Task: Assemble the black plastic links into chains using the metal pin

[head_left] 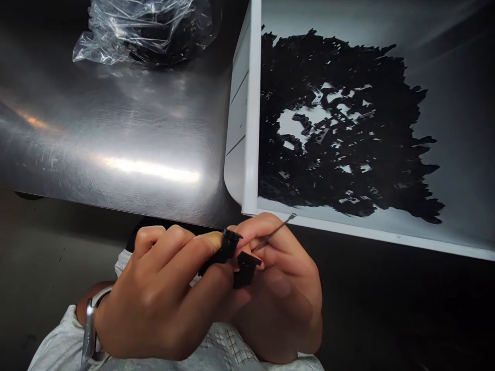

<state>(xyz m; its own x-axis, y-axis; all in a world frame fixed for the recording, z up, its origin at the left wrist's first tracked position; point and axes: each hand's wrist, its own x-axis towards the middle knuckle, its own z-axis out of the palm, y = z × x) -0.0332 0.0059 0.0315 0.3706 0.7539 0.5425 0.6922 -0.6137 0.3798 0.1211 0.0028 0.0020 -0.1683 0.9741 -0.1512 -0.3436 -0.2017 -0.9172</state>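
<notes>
Left hand (162,299) pinching black part (226,247) | right hand (282,288) pinching thin pin (274,232)

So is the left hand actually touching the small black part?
Touching. The head view shows the left hand with its fingers pinching the small black part directly, no gap visible.

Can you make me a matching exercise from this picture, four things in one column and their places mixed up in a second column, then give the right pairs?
Things:
1. clear plastic bag
2. pile of small black parts
3. thin metal pin
4. wristwatch

Places:
A. inside the white tray
B. on the left wrist
C. top left on the steel table
D. sticking up from the right hand

Pairs: 1-C, 2-A, 3-D, 4-B
</notes>
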